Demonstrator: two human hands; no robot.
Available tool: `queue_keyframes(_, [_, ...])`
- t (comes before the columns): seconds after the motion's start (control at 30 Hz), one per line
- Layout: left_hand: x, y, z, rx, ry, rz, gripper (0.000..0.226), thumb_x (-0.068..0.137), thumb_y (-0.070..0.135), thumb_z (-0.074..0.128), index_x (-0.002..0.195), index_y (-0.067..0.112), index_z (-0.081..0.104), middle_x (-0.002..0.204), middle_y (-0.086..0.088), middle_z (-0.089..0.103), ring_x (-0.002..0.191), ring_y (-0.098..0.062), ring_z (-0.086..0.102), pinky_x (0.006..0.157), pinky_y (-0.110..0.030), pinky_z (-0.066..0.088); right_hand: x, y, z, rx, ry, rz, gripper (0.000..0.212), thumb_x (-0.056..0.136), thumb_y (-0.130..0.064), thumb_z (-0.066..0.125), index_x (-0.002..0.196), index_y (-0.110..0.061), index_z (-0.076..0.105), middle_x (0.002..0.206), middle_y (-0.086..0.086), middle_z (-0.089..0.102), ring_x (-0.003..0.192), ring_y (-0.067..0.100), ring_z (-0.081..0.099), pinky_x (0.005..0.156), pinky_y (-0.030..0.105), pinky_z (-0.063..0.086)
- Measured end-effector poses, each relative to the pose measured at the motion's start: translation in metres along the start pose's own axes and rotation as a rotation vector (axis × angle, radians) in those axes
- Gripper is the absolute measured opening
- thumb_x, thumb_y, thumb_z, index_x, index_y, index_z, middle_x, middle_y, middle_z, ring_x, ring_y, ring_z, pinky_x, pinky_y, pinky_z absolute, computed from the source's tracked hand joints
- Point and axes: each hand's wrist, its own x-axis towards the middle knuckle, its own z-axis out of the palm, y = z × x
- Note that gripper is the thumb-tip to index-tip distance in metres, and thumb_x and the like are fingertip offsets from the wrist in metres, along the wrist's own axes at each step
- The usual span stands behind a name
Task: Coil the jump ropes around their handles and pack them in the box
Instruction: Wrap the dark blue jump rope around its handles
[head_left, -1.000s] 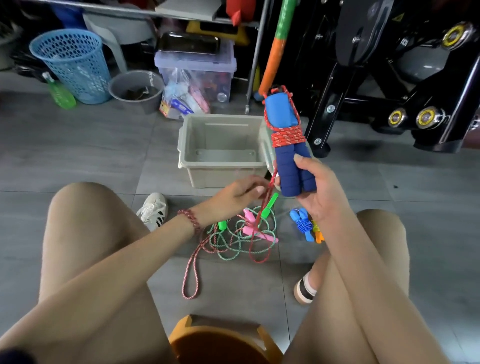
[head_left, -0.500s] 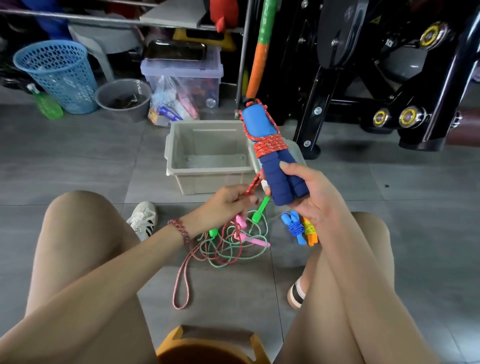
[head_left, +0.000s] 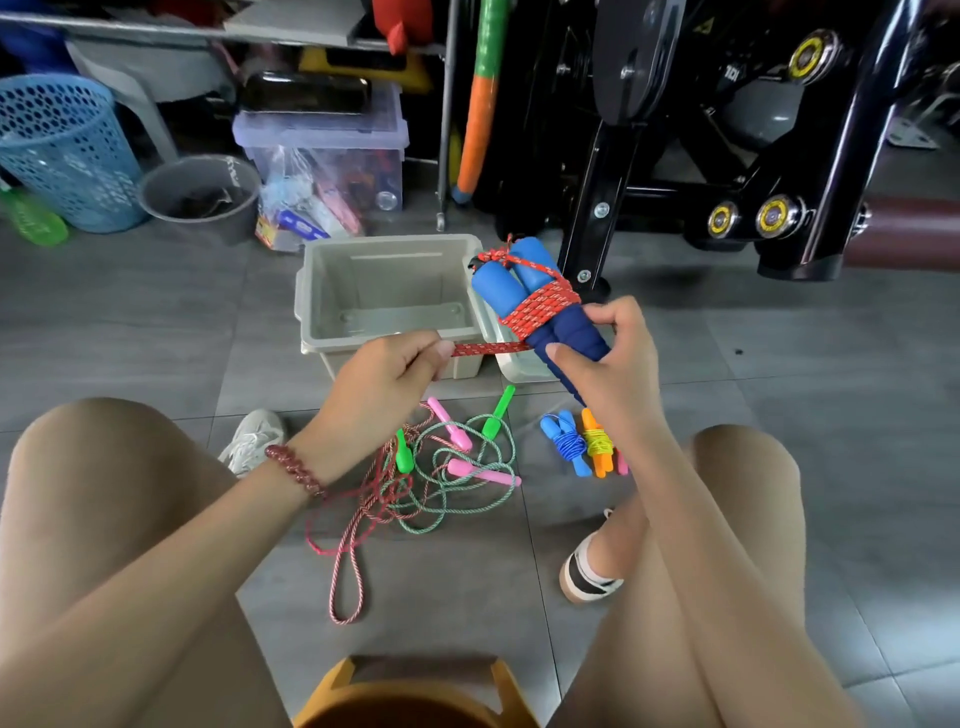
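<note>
The paired blue handles (head_left: 496, 283) are clamped at their darker lower half in the right hand (head_left: 608, 361), with the thumb on the near side and the fingers curled over the far side. From that grip their long axis runs up and to the left, away from the person, so that the lighter ends are tilted over the right rim of the box (head_left: 306, 301). The red rope (head_left: 488, 348) is wound crosswise about their middle. Its free stretch leaves the wrap leftward, taut and nearly level, and is pinched in the left hand (head_left: 384, 379) between the thumb and curled fingers. The rope is thus held roughly square to the handles. It is judged that the next turn is to be carried round that axis by the left hand. The box stands open just beyond both hands.
</note>
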Motion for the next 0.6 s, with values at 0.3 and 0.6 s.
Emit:
queue_keyframes(0.3, [-0.005, 0.007, -0.01, 0.086, 0.101, -0.073, 0.027, 0.096, 0.027, 0.049, 0.073, 0.017, 0.059, 0.041, 0.007, 0.035, 0.04, -0.009, 0.041, 0.044, -0.022, 0.025, -0.003, -0.001, 0.005, 0.097, 0.036, 0.005, 0.033, 0.079, -0.003, 0.07, 0.1, -0.016, 0.048, 0.096, -0.007, 0.056, 0.08, -0.003, 0.057, 0.068, 0.015, 0.047])
queue_keyframes(0.6, [0.002, 0.002, -0.026, 0.067, 0.277, -0.079, 0.028, 0.098, 0.029, 0.046, 0.072, 0.022, 0.056, 0.047, 0.001, 0.04, 0.043, -0.015, 0.034, 0.046, -0.028, 0.025, 0.004, -0.007, -0.008, 0.687, -0.143, 0.369, 0.022, 0.084, 0.003, 0.062, 0.105, -0.006, 0.063, 0.086, 0.008, 0.07, 0.074, 0.022, 0.068, 0.057, 0.033, 0.056])
